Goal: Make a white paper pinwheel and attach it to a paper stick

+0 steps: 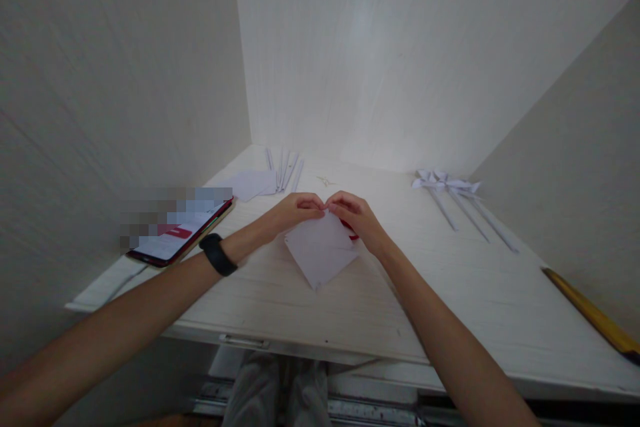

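Head view: white paper sheet [320,252] is pinched at its 12 o'clock corner by left hand [295,208] and right hand [356,215] on worktop [450,280].

A white paper sheet [320,255], matt and smooth with crisp edges, lies at centre frame on the pale wood-grain surface [450,300], whose whitewashed finish looks dull and lightly streaked. At left, a red-edged phone [175,243] shows a glossy glass screen; the black wristband [218,254] near it appears matt, like rubber or plastic. Matt white paper also makes up the loose strips and sheets [273,177] at upper centre and the folded pinwheels on rolled paper sticks [445,183] at upper right. A yellow stick [590,310] at the right edge looks like varnished wood. A metal drawer handle [244,341] glints at lower centre.
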{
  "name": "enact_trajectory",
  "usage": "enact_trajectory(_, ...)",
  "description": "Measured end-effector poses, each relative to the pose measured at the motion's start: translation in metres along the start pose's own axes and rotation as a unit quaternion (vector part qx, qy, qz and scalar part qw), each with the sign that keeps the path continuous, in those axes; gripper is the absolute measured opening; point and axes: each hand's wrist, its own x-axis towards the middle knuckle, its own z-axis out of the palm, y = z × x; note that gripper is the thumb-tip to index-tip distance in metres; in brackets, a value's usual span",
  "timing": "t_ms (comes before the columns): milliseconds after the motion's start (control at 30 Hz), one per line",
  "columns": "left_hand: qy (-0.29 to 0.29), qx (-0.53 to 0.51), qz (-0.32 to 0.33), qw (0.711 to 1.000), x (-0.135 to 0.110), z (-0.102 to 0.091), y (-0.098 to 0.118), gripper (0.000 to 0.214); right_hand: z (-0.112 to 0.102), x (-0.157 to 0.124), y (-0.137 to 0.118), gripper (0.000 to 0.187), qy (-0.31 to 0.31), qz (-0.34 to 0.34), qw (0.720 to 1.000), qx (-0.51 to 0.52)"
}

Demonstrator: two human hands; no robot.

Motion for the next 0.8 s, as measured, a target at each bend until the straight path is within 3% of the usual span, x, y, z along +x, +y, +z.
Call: enact_trajectory(800,0.007,0.026,-0.002,1.000,0.0006,0.0010,-0.0014,0.026,0.0003,0.0013,0.0006,0.025,-0.016,0.011,1.000,0.006)
